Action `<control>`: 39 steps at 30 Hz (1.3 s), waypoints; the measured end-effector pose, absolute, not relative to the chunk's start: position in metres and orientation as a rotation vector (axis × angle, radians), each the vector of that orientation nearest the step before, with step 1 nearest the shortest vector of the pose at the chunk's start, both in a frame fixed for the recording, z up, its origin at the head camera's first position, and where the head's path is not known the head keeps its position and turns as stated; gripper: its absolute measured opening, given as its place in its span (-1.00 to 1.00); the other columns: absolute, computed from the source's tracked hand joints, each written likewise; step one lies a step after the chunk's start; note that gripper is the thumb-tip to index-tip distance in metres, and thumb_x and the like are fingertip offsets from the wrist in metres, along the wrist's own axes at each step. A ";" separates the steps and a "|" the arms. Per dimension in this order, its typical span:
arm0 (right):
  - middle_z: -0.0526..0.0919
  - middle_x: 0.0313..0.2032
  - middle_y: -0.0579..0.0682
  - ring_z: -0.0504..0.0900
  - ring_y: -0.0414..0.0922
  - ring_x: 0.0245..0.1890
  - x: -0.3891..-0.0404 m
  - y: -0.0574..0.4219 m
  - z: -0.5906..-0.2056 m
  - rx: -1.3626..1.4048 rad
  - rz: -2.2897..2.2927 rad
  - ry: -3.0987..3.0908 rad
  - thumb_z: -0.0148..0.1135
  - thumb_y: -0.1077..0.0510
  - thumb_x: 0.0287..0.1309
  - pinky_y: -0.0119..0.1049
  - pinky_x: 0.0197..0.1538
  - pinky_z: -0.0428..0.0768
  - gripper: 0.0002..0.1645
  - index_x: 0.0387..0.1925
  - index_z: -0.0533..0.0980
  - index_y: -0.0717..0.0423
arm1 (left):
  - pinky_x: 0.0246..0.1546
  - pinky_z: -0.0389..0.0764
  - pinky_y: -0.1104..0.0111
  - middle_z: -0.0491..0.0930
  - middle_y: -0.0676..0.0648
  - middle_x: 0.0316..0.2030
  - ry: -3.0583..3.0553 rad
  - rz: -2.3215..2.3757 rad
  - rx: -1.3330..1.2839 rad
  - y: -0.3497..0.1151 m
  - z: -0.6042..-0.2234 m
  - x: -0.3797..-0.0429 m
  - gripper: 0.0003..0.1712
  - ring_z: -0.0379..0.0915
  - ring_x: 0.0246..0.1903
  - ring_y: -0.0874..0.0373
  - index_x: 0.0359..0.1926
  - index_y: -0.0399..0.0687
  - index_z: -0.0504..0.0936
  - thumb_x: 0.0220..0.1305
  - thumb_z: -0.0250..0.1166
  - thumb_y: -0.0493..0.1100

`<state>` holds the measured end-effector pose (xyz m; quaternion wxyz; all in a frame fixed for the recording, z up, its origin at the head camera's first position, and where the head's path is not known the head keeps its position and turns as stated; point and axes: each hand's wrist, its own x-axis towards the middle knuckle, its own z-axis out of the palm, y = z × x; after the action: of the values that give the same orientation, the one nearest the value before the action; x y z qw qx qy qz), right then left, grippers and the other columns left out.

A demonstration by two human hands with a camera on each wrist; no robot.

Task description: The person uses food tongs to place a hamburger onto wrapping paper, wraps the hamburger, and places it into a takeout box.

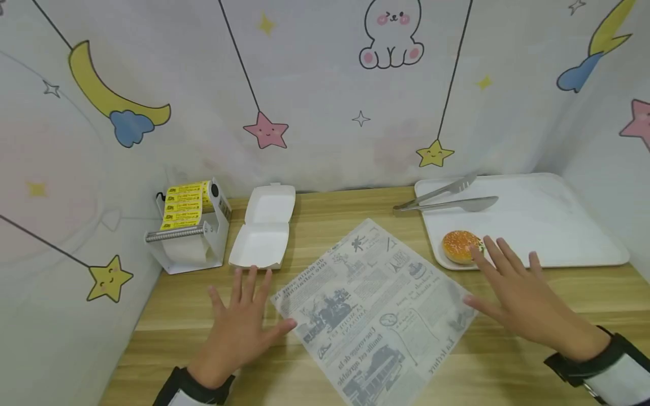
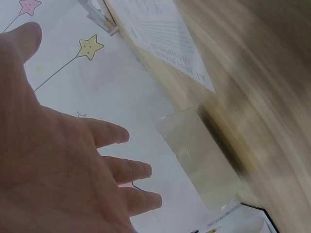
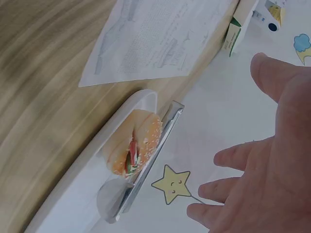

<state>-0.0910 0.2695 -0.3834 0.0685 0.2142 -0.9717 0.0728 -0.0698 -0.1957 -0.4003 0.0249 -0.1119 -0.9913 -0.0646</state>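
Both hands hover with fingers spread, holding nothing. In the head view the left hand (image 1: 241,332) is at the left of a printed sheet of wrapping paper (image 1: 376,316), just in front of an open white clamshell box (image 1: 260,245). The right hand (image 1: 528,299) is off the sheet's right corner, near a sesame-bun burger (image 1: 461,246). The burger sits at the near left corner of a white tray (image 1: 548,225); the right wrist view shows red and green filling in the burger (image 3: 133,145). Metal tongs (image 1: 447,200) lie across the tray's left edge.
A white dispenser (image 1: 190,231) with a roll of yellow labels (image 1: 184,204) stands at the back left of the wooden table (image 1: 167,316). Behind the table and at its sides hangs a pale curtain-like backdrop (image 1: 325,101) with cartoon stars and moons.
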 end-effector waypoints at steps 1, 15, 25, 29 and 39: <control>-0.17 0.43 0.23 -0.32 0.12 0.43 -0.094 0.267 -0.381 0.650 0.224 -2.932 0.13 -0.32 0.14 0.34 0.22 -0.47 0.07 0.45 -0.08 0.13 | 0.10 -0.63 -0.31 -0.12 -0.28 0.42 -3.065 -0.203 -0.349 -0.196 -0.401 -0.070 0.13 -0.41 0.39 -0.26 0.45 -0.03 0.00 0.05 0.07 0.52; 0.25 0.26 0.38 0.18 0.31 0.26 -0.177 0.227 -0.355 0.702 0.031 -2.972 0.26 -0.13 0.10 0.37 0.17 0.12 -0.09 0.31 0.19 0.31 | 0.18 -0.25 -0.35 -0.03 -0.32 0.39 -3.032 -0.219 -0.386 -0.200 -0.406 -0.068 0.09 -0.30 0.38 -0.29 0.40 -0.11 0.14 0.04 0.14 0.48; 0.13 0.32 0.37 0.05 0.33 0.32 -0.232 0.195 -0.351 0.596 -0.039 -3.192 0.19 -0.07 0.17 0.37 0.22 -0.01 -0.12 0.37 0.11 0.26 | 0.19 -0.38 -0.32 -0.10 -0.31 0.41 -3.045 -0.252 -0.364 -0.204 -0.406 -0.064 0.11 -0.34 0.39 -0.28 0.42 -0.10 0.10 0.04 0.12 0.50; 0.11 0.33 0.36 0.03 0.34 0.32 -0.251 0.190 -0.356 0.553 -0.005 -3.241 0.14 0.05 0.20 0.36 0.22 0.02 -0.20 0.38 0.09 0.25 | 0.19 -0.43 -0.30 -0.10 -0.31 0.41 -3.062 -0.259 -0.350 -0.206 -0.407 -0.062 0.12 -0.36 0.39 -0.27 0.42 -0.10 0.09 0.03 0.11 0.51; 0.34 0.22 0.30 0.30 0.28 0.19 -0.279 0.188 -0.389 0.486 -0.133 -3.173 0.01 0.32 0.25 0.25 0.07 0.35 -0.43 0.30 0.25 0.22 | 0.19 -0.29 -0.33 -0.06 -0.30 0.40 -3.039 -0.250 -0.349 -0.205 -0.408 -0.058 0.11 -0.31 0.39 -0.27 0.41 -0.11 0.13 0.02 0.15 0.49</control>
<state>-0.2790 0.1884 -0.3895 -0.0355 0.1511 -0.9870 -0.0414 -0.0584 -0.2053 -0.4078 0.0364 -0.1136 -0.9895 -0.0813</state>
